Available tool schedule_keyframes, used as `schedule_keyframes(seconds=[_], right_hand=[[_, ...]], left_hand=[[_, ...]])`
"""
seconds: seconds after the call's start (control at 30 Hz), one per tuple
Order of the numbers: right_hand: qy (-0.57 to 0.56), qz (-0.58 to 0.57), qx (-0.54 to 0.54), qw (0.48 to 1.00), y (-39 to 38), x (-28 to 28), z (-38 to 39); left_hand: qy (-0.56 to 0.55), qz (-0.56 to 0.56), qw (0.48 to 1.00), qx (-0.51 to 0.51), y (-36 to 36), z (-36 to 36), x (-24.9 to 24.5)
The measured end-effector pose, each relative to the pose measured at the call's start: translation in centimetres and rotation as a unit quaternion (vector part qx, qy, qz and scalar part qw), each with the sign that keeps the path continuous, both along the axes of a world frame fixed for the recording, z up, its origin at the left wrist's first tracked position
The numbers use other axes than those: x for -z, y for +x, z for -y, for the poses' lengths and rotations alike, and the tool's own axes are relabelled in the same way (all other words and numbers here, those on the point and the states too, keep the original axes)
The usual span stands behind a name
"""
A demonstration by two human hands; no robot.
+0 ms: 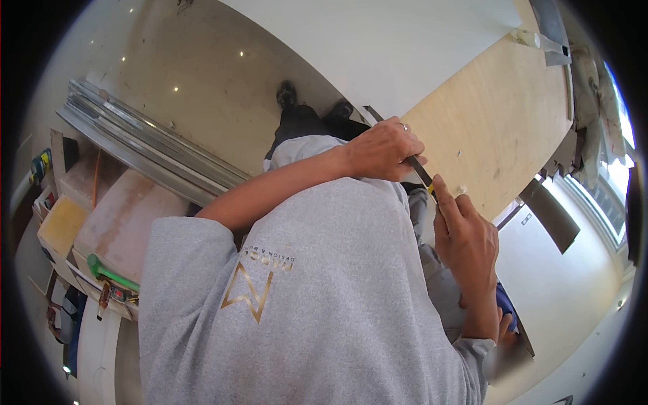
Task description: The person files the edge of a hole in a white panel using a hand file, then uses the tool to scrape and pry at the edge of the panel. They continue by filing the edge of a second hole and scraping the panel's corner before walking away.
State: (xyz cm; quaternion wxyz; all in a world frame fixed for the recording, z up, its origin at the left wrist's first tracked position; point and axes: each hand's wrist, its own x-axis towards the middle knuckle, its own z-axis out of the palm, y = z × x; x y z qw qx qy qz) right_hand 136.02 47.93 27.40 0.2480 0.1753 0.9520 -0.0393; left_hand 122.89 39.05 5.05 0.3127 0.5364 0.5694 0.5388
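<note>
My left hand (pixel 385 150), with a ring on one finger, is closed around a narrow dark strip (pixel 420 170). One end of the strip sticks out above the knuckles; the other runs toward my right hand (pixel 467 236). The fingers of my right hand are bent round a small tool with a yellow part (pixel 431 190), its index finger stretched along it. The tool meets the lower end of the strip, and most of it is hidden by the hand. Both hands are in front of my grey shirt (pixel 337 283), beside a pale wooden board (pixel 493 128).
A white panel (pixel 385 47) adjoins the board. Metal profiles (pixel 148 142) lie at the left, above a cluttered surface with a green-handled tool (pixel 108 273) and a tape measure (pixel 120 295). Another person (pixel 507 320) is partly hidden behind my right arm. A clear bottle (pixel 533 40) is at upper right.
</note>
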Motion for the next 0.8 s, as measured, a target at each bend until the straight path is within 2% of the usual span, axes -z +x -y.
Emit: schedule_keyframes(seconds=[0.1, 0.2, 0.3, 0.4, 0.8], right_hand=[[0.022, 0.01, 0.022, 0.999, -0.2, -0.5, 0.4], [-0.039, 0.012, 0.154, 0.987, -1.8, -2.5, 1.1], [-0.101, -0.009, 0.236, 0.966, -1.7, -2.3, 0.2], [-0.14, 0.017, 0.267, 0.953, -2.4, -1.9, -0.3], [-0.152, 0.025, 0.305, 0.94, -3.0, -1.2, -0.3]], left_hand=[[0.047, -0.001, 0.998, -0.038, 0.3, -0.1, 0.1], [0.078, -0.038, 0.99, -0.11, 0.4, 0.0, -1.1], [0.043, -0.003, 0.999, -0.024, 0.3, 0.0, -0.8], [0.027, -0.033, 0.999, -0.002, 0.3, 0.0, 0.1], [0.022, -0.004, 1.0, 0.014, -0.2, -0.2, 0.8]])
